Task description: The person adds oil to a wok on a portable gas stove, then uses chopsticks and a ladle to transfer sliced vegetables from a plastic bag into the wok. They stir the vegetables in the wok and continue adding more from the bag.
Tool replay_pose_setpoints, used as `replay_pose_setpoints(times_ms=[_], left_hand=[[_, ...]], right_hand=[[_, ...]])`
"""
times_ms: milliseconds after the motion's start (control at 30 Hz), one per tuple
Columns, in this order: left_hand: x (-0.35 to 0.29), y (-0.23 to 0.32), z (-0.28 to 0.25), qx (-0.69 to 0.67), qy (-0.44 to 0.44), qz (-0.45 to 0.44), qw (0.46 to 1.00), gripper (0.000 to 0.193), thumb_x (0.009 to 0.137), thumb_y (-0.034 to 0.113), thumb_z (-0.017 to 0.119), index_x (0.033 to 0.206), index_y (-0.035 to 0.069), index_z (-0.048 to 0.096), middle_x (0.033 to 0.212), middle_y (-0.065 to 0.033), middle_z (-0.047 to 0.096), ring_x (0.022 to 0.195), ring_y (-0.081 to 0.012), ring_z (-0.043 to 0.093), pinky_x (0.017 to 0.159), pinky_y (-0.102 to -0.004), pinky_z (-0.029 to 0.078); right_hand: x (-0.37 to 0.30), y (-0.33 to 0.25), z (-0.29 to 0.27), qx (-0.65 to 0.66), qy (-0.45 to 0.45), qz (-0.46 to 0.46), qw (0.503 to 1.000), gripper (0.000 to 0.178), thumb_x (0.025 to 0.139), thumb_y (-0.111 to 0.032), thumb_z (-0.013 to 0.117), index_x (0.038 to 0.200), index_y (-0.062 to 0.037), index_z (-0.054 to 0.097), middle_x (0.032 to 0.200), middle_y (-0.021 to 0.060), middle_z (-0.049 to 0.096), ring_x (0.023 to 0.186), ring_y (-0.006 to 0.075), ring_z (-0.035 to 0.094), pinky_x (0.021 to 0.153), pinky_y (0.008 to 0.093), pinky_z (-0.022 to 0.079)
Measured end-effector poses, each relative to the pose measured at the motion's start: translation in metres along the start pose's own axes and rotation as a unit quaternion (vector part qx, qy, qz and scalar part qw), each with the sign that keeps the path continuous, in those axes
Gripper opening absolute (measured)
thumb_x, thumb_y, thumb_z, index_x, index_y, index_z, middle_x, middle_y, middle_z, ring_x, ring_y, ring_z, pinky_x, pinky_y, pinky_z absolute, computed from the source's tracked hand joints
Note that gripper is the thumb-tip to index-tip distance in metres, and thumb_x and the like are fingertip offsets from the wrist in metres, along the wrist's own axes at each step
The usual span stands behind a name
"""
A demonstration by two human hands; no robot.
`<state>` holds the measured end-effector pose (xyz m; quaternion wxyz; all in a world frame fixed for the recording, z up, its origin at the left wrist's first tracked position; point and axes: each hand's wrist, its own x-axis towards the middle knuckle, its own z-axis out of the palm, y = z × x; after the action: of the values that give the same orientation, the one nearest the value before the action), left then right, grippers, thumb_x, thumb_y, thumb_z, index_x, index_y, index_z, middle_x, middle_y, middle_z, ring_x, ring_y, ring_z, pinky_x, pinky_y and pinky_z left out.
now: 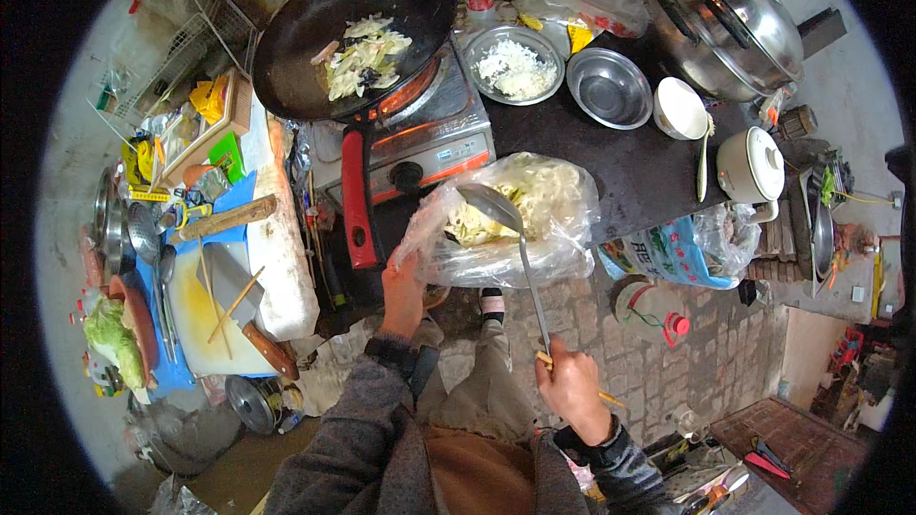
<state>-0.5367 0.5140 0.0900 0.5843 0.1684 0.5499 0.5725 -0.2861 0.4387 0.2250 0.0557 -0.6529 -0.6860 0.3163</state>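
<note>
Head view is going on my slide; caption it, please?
Left hand grips a clear plastic bag of sliced food while the right hand holds a ladle at its opening.

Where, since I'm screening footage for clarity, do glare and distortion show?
Head view: highlights glint off the steel pot and the clear plastic bag; head view: the fisheye lens bends edges toward a black rim.

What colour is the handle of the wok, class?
The wok's handle is red, showing best in the head view.
</note>
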Motion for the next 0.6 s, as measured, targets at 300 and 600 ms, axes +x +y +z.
replay_pose_setpoints(times_ms=[300,600], left_hand=[[0.004,0.014,0.004,-0.055,-0.05,-0.031,0.997,0.036,0.096,0.02,0.051,0.13,0.009,0.048,0.117,-0.0058,0.057,0.096,-0.018,0.06,0.069,-0.0329,0.054],[-0.005,-0.009,0.0,-0.162,-0.07,-0.121,0.977,0.047,0.092,0.032,0.058,0.132,0.01,0.044,0.117,-0.0075,0.056,0.109,-0.0254,0.056,0.084,-0.0479,0.051]], right_hand=[[0.014,0.004,-0.003,-0.128,-0.041,-0.066,0.989,0.037,0.074,-0.018,0.065,0.105,-0.0004,0.054,0.06,0.0179,0.061,0.054,0.0367,0.061,0.049,0.0455,0.049],[-0.037,0.037,-0.037,-0.099,-0.017,-0.013,0.995,0.042,0.073,-0.017,0.065,0.11,-0.0025,0.053,0.062,0.0139,0.062,0.055,0.0356,0.061,0.05,0.0451,0.048]])
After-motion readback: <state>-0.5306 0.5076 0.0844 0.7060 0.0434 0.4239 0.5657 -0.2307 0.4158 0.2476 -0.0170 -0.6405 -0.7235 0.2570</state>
